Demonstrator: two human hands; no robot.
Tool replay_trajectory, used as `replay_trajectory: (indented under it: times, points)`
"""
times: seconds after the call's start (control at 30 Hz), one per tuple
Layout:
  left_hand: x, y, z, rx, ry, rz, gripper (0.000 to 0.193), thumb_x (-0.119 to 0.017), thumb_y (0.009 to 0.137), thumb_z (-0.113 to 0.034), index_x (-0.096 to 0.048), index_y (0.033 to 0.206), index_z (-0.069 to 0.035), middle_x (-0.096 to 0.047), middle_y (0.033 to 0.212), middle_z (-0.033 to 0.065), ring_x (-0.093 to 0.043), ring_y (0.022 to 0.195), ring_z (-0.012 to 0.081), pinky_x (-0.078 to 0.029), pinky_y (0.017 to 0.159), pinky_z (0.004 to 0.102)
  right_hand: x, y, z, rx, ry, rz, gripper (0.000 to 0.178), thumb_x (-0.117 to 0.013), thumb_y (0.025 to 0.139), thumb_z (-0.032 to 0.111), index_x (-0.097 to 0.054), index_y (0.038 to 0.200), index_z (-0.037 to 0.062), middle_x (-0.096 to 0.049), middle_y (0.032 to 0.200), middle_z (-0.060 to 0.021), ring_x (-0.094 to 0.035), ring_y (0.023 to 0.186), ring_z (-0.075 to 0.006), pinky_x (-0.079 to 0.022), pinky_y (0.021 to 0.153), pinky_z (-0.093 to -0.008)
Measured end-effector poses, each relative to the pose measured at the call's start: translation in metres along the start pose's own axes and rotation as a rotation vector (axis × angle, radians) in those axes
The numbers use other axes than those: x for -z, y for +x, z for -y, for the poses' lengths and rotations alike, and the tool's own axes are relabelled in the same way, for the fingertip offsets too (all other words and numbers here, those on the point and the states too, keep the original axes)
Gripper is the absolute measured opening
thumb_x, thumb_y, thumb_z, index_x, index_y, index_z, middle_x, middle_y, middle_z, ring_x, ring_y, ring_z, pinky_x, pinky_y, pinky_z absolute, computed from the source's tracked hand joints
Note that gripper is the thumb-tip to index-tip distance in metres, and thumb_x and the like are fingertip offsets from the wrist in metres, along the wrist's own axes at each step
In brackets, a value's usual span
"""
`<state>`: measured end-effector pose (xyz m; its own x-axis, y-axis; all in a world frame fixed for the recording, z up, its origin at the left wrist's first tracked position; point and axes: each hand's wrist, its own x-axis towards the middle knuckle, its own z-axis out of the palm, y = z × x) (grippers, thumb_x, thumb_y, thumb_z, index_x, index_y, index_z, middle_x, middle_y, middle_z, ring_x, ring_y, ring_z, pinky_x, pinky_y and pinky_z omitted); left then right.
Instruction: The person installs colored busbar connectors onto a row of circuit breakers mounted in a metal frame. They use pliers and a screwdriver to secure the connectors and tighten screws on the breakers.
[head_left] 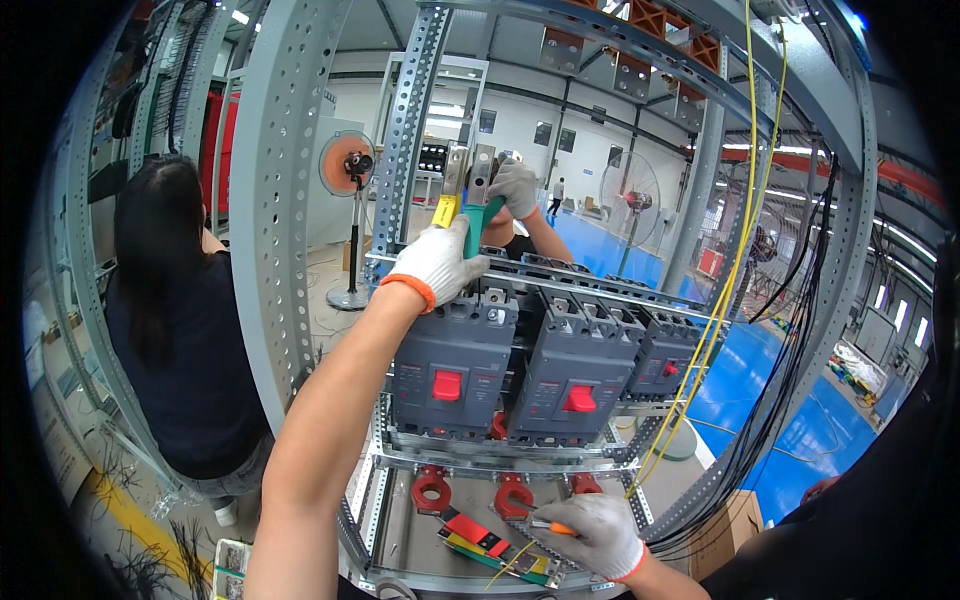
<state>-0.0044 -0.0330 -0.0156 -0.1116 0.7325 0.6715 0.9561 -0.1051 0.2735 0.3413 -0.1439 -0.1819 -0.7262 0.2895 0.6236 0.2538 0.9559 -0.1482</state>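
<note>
My left hand point(436, 262), in a white glove with an orange cuff, is closed at the lower end of a green-sleeved busbar point(478, 228) above the left circuit breaker point(450, 365). A yellow-sleeved busbar point(446, 209) stands beside it. Across the frame, a co-worker's gloved hand point(514, 188) is at the upper part of the green one. Low on the right, my gloved right hand point(603, 535) grips a screwdriver with an orange handle point(561, 528). Its shaft points left, near a red ring-shaped current transformer point(514, 497).
A middle breaker point(578, 365) and a smaller right breaker point(665, 352) sit in the perforated metal frame point(285, 150). Coloured busbars point(480, 535) lie below. Yellow wires point(722, 310) and black cables point(790, 400) hang at right. Another person point(180, 330) stands at left, near a fan point(350, 165).
</note>
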Motion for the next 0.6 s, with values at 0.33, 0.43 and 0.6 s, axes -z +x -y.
replay_trajectory:
  times: [0.33,0.43,0.6]
  points:
    - [-0.004,-0.001,-0.003,0.001,-0.022,-0.069,0.071,-0.068,0.093,-0.045,-0.051,0.141,0.003,-0.067,0.117,0.0325,-0.067,0.107,0.0453,-0.054,0.092,0.0459,-0.007,-0.03,-0.007,-0.112,0.023,-0.012,0.03,-0.084,0.08,0.026,-0.076,0.106,0.0114,-0.061,0.067,-0.0045,-0.063,0.059,-0.0224,-0.047,0.054,-0.0358]
    - [-0.008,-0.002,0.008,0.01,-0.013,-0.403,0.066,-0.065,0.094,-0.05,-0.056,0.133,0.002,-0.058,0.129,0.0342,-0.061,0.115,0.0478,-0.05,0.101,0.0497,-0.012,-0.053,-0.012,-0.211,0.117,0.025,0.029,-0.083,0.081,0.025,-0.077,0.105,0.01,-0.066,0.072,-0.0065,-0.066,0.064,-0.0246,-0.051,0.056,-0.0361]
    - [-0.045,-0.033,0.059,0.121,0.078,-0.581,0.04,-0.051,0.104,-0.037,-0.061,0.126,-0.004,-0.063,0.118,0.0265,-0.061,0.11,0.047,-0.051,0.095,0.0511,-0.016,-0.13,-0.042,-0.487,0.195,-0.014,0.017,-0.08,0.085,0.019,-0.076,0.095,0.0057,-0.07,0.077,-0.0111,-0.069,0.066,-0.0267,-0.054,0.058,-0.0347]
